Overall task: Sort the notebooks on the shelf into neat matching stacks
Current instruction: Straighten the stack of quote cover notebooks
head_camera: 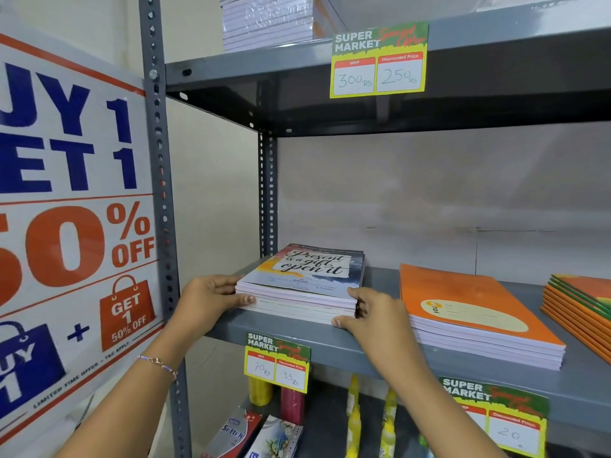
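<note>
A stack of notebooks with a "Present is a gift, open it" cover point(307, 272) lies at the left end of the grey shelf point(330, 342). My left hand point(211, 297) presses against the stack's left side, thumb on its front edge. My right hand point(373, 312) grips the stack's front right corner. To the right lies a stack of orange-covered notebooks point(476, 312). A third stack with orange and green covers point(582, 302) sits at the far right, partly cut off by the frame.
A shelf above point(264, 71) carries a wrapped pile of notebooks point(267, 21) and a price tag point(378, 61). Below are glue bottles point(355, 421), paint pots and packets. A large sale poster point(72, 209) hangs left of the upright post point(158, 180).
</note>
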The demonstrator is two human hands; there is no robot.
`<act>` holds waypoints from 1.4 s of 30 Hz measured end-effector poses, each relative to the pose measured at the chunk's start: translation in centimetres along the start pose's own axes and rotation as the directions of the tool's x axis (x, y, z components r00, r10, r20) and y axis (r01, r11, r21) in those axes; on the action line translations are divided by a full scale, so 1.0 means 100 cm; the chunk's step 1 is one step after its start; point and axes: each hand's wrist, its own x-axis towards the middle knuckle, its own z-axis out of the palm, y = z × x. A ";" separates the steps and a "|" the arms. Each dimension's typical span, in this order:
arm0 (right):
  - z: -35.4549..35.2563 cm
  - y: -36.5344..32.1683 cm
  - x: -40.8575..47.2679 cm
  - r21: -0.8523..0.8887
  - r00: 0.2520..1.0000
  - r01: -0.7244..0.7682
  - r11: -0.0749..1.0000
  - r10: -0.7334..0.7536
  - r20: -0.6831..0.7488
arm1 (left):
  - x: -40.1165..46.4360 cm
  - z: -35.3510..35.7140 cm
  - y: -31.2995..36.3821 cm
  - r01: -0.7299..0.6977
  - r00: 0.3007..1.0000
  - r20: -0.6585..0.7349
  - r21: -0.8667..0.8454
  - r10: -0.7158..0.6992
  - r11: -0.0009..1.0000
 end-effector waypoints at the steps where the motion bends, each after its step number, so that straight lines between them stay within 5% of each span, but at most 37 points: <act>1: -0.001 -0.001 -0.001 0.001 1.000 0.008 1.000 -0.008 -0.006 | -0.001 0.001 0.001 -0.005 1.000 -0.001 -0.006 0.005 1.000; 42: -0.002 -0.003 -0.010 0.016 0.998 0.008 1.000 -0.007 -0.058 | 0.000 0.006 -0.003 0.047 0.990 -0.131 -0.095 -0.059 0.994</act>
